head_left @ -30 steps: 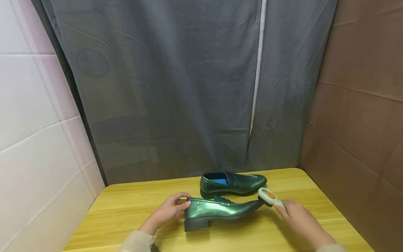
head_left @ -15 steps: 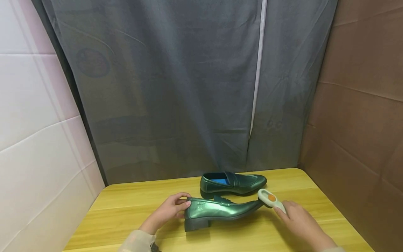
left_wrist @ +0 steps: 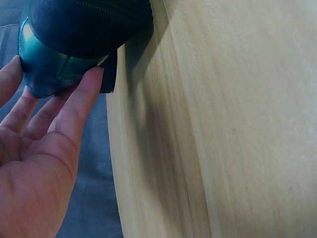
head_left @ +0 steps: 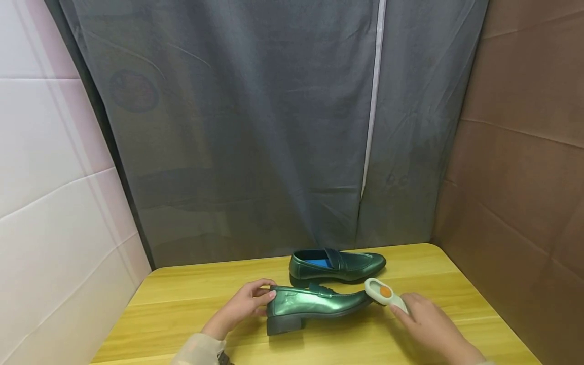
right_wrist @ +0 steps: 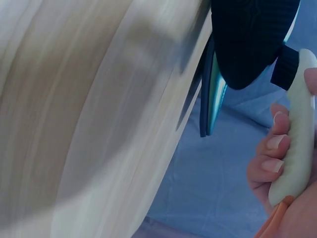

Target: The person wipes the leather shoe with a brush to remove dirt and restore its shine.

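Observation:
A shiny green loafer [head_left: 315, 302] with a black heel is held by my left hand [head_left: 246, 305], which grips it round the heel end. In the left wrist view the thumb and fingers of that hand [left_wrist: 44, 144] spread round the back of the loafer [left_wrist: 74, 44]. My right hand [head_left: 426, 320] grips a pale brush [head_left: 385, 295] with an orange spot on its head. The dark bristles [right_wrist: 286, 67] meet the loafer's toe in the right wrist view, where the dark sole [right_wrist: 247, 39] faces the camera and fingers wrap the brush handle [right_wrist: 297, 144].
A second green loafer [head_left: 337, 266] with a blue insole stands on the wooden table [head_left: 191, 294] behind the held one. Grey cloth [head_left: 255, 126] hangs at the back. A white panel [head_left: 59, 167] stands left and a brown one [head_left: 515, 152] right.
The brush in my right hand has moved a little left and down over the loafer's toe. My left hand and both loafers have stayed in place.

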A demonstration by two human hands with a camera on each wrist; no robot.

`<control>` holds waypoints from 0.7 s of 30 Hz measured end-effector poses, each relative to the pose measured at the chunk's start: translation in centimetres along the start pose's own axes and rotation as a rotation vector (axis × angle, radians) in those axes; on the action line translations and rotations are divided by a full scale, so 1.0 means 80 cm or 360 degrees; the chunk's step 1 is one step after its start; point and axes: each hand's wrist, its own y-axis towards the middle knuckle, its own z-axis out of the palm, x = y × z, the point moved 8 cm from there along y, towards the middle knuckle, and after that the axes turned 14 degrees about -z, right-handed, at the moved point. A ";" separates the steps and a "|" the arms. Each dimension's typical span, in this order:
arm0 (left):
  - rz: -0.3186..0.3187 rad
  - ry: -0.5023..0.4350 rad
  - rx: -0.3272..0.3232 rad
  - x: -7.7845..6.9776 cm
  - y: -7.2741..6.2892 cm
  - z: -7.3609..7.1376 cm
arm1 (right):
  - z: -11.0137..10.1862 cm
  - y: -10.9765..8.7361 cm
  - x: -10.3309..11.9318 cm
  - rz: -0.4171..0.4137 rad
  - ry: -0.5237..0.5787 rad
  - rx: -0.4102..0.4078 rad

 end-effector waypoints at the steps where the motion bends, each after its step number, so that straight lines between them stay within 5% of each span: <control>1: -0.0001 0.0001 -0.0001 0.000 0.000 0.000 | -0.001 0.000 0.004 -0.0017 -0.0005 -0.0006; 21: 0.0004 0.0019 -0.0004 0.000 -0.001 0.000 | 0.009 0.012 0.065 -0.0334 -0.0029 0.0056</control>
